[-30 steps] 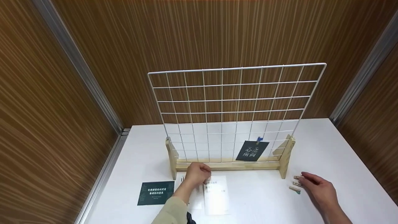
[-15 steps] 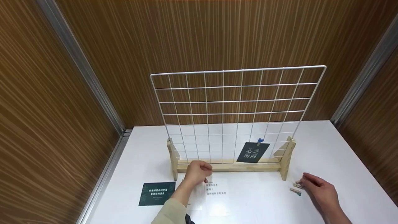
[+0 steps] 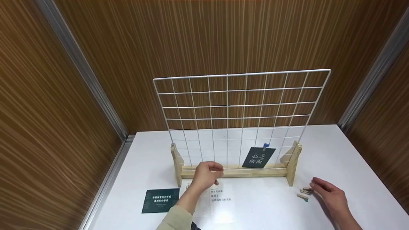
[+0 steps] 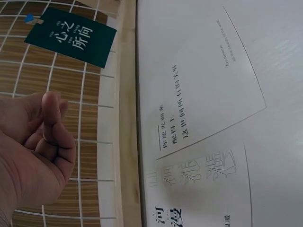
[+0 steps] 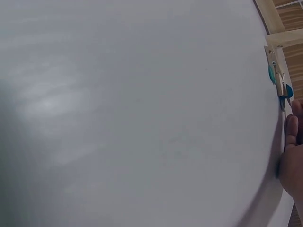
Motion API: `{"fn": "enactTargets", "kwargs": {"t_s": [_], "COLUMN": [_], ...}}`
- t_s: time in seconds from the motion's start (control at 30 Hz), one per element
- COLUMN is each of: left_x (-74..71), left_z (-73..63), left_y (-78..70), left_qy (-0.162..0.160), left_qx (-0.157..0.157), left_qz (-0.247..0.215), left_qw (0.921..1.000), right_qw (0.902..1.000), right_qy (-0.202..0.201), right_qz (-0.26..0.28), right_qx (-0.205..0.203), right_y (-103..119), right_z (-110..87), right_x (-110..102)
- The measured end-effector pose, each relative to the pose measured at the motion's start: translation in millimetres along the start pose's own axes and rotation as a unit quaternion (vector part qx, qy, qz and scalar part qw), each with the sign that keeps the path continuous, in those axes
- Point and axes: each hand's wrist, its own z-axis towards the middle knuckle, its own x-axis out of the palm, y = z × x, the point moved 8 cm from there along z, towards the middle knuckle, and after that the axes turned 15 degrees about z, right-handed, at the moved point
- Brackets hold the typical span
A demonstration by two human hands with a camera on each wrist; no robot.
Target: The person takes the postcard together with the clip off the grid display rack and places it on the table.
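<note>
My left hand [image 3: 206, 175] hovers in front of the grid rack's wooden base, above two pale printed cards. Its fingers curl loosely, and the left wrist view shows nothing held in the hand [image 4: 40, 149]. One white card [image 4: 208, 80] lies flat with dark lettering; a second card [image 4: 199, 189] lies beside it, partly hidden by my forearm in the head view. At the right, my right hand [image 3: 330, 195] rests on the table, fingertips at several small wooden clothespins [image 3: 302, 197]. In the right wrist view these clothespins [image 5: 274, 71] have teal and blue decorations, beyond the fingertips.
A white wire grid [image 3: 243, 104] stands upright in a wooden base [image 3: 252, 172]. A blue-topped clothespin [image 3: 265, 146] clips a dark lettered card [image 3: 258, 157] low on it. Another dark green card [image 3: 160, 200] lies flat at the left. Wood-patterned panels [image 3: 204, 38] enclose the white table.
My left hand has moved slightly right and up, away from the white cards. The upper clothespins have drawn closer together at my right fingertips. My right hand stays nearly where it was.
</note>
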Motion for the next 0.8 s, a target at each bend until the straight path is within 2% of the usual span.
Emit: {"fn": "enactTargets", "kwargs": {"t_s": [0.2, 0.3, 0.43, 0.53, 0.67, 0.8], "left_x": [-3.7, -3.2, -1.7, -1.6, 2.0, 7.0], "left_z": [-1.2, -2.7, -2.5, -0.6, 3.9, 9.7], "left_y": [-22.4, -32.0, -44.2, -53.2, -63.8, -72.4], "left_qy": [-0.009, -0.005, -0.007, -0.015, -0.018, -0.015], "left_qx": [0.02, 0.024, 0.031, 0.044, 0.059, 0.058], "left_qz": [-0.008, -0.011, -0.015, -0.018, -0.019, -0.019], "left_qw": [0.9997, 0.9996, 0.9994, 0.9988, 0.9979, 0.998], "right_qw": [0.999, 0.9991, 0.9985, 0.9944, 0.9835, 0.9698], "right_qy": [-0.01, -0.004, 0.014, 0.031, 0.058, 0.086], "right_qz": [0.039, 0.041, 0.019, -0.001, -0.008, -0.028], "right_qx": [0.017, 0.007, -0.049, -0.101, -0.171, -0.226], "right_y": [7, 19, 49, 78, 116, 148], "right_z": [1.0, -3.7, -14.8, -24.2, -38.9, -52.7], "right_x": [-2, 1, 9, 21, 38, 61]}}
